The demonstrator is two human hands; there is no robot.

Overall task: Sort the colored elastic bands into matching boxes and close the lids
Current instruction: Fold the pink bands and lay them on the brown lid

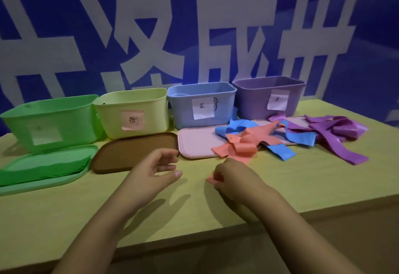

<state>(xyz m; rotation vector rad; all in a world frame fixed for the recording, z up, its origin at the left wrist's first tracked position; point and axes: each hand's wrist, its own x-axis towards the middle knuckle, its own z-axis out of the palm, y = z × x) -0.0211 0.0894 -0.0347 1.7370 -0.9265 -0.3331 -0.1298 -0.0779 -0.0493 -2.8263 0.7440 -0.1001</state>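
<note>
Head view, right hand [234,178] pinching flat orange band [237,144]

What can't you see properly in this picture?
Head view:
- Insides of the four boxes: the green box and the others hide their contents behind their front walls.
- Label writing: too blurred to read.
- Orange band: mostly hidden under the right hand.
- Green lid: cut off by the left edge.
</note>
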